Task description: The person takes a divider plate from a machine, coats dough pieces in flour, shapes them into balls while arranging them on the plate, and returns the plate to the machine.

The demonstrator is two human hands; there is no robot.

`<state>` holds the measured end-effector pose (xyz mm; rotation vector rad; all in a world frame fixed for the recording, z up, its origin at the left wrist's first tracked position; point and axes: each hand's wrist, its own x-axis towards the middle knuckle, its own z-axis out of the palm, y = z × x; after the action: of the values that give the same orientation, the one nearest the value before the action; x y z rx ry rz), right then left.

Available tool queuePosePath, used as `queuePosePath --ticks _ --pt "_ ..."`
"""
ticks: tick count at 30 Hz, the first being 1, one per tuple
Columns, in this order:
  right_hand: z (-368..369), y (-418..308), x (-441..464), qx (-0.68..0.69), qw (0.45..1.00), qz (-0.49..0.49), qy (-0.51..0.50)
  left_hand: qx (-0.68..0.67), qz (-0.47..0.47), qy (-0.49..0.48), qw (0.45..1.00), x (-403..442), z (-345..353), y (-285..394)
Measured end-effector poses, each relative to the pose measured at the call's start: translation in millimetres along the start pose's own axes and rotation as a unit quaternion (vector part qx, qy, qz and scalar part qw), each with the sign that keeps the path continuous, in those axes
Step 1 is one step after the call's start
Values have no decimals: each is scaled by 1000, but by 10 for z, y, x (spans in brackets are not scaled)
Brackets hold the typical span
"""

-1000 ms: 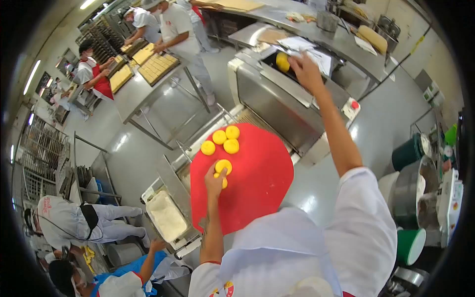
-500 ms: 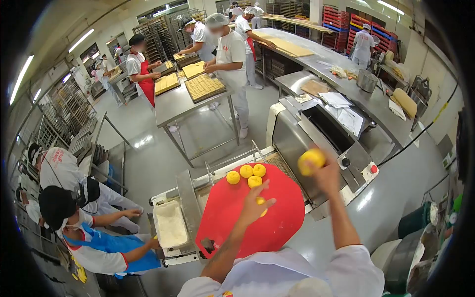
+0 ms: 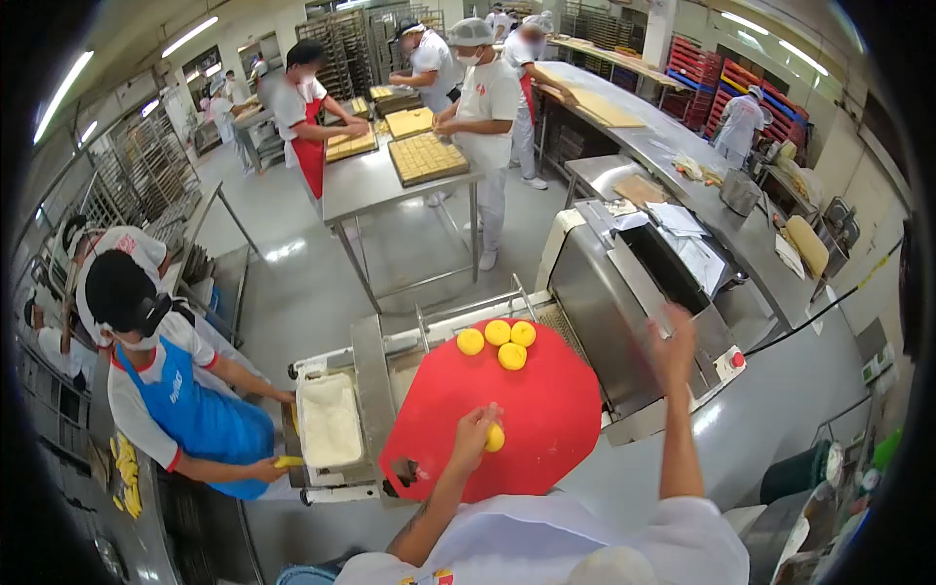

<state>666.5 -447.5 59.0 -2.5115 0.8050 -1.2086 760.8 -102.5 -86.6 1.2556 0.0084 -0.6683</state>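
Observation:
My left hand is low over the red sheet, its fingers curled against a yellow dough ball. Several more yellow dough balls sit in a cluster near the sheet's far edge. Off to the right, my right hand is raised beside the steel machine, near its open top. Its fingers look apart and somewhat blurred, and no dough ball shows in them.
A white tub of flour stands left of the sheet. A co-worker in a blue apron is close by on the left, holding something yellow. Ahead, people work around a steel table with trays of cut pieces. A red button is on the machine.
The yellow dough ball that was in my right hand is out of sight, and that hand has moved right. My left hand has come down and nearer to me. The view has shifted slightly.

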Motion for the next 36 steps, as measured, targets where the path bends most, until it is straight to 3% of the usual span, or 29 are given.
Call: queuePosePath --ticks 1,2,3,4,6,10,12,15,16,18,21,22,23,25,27,30,33,36 --pt "160 -188 -262 148 969 118 -160 -12 -11 -1 1000 12 -2 -30" --pt "309 -456 -555 168 963 32 -209 -6 9 -1 1000 55 50 -36" --pt "291 -882 -807 259 908 58 -325 2 27 1 1000 77 111 -43" --pt "397 -1119 -1145 380 816 119 -419 9 43 3 999 68 139 -77" --pt "807 -1220 -1676 323 847 -16 -423 6 79 -1 997 166 131 -223" --pt "929 -1341 -1853 382 793 72 -469 -68 76 10 995 154 -48 -207" --pt "748 -1423 -1834 400 760 80 -506 -65 25 -1 998 53 -142 -102" --pt "1026 -1138 -2106 364 755 100 -536 -15 11 -10 1000 82 -194 -167" --pt "1119 -1066 -2182 393 744 162 -515 9 19 -11 1000 131 -209 -214" --pt "1291 -931 -2326 446 710 284 -465 139 104 9 985 205 -253 -232" --pt "1430 -737 -2524 476 696 348 -409 281 244 82 925 373 -375 -439" --pt "1435 -684 -2541 461 717 317 -416 318 293 112 895 426 -417 -498" --pt "1440 -642 -2560 445 737 286 -421 301 296 109 900 449 -483 -559" --pt "1374 -719 -2501 448 728 300 -423 266 301 100 910 446 -594 -575" --pt "1278 -816 -2432 484 666 386 -416 275 323 89 901 417 -654 -534" --pt "1255 -879 -2384 497 648 421 -396 273 324 84 902 311 -643 -392" --pt "1243 -866 -2376 508 637 413 -407 273 329 90 900 304 -638 -379" --pt "1280 -810 -2409 492 670 358 -426 278 335 92 896 307 -642 -391"
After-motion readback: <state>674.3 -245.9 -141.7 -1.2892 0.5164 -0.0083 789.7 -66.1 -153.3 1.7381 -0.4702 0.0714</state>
